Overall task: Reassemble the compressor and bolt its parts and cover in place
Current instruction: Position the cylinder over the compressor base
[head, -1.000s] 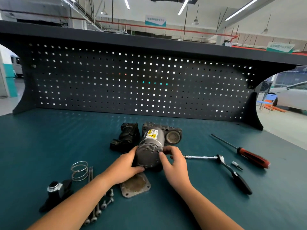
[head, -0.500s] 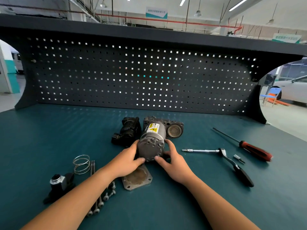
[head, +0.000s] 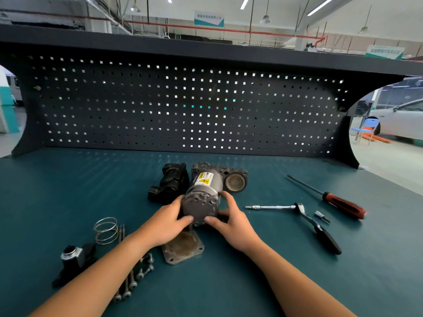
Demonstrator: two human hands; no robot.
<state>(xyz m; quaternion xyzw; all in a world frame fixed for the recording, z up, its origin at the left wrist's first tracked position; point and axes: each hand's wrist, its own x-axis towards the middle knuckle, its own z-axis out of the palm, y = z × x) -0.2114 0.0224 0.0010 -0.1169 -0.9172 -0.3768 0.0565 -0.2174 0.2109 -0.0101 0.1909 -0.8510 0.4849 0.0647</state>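
The grey compressor (head: 202, 197) lies at the middle of the teal bench, its round end face toward me and a yellow warning label on top. My left hand (head: 164, 221) grips its left side, thumb on the end face. My right hand (head: 231, 221) grips the right side the same way. A square metal cover plate (head: 183, 248) lies flat just below the compressor, partly under my left hand. Several long bolts (head: 132, 280) lie by my left forearm. A wire spring (head: 106, 229) and a black part with a metal cap (head: 73, 257) sit at the left.
A black plastic housing (head: 169, 184) sits behind the compressor on the left. A ratchet wrench (head: 304, 216), a small bit (head: 321, 216) and a red-handled screwdriver (head: 336, 201) lie to the right. The dark pegboard (head: 183, 106) closes the back of the bench.
The compressor sits a little farther from me than one second ago, and both hands have shifted around its end face, thumbs now on the lower front. Nothing else on the bench moved.
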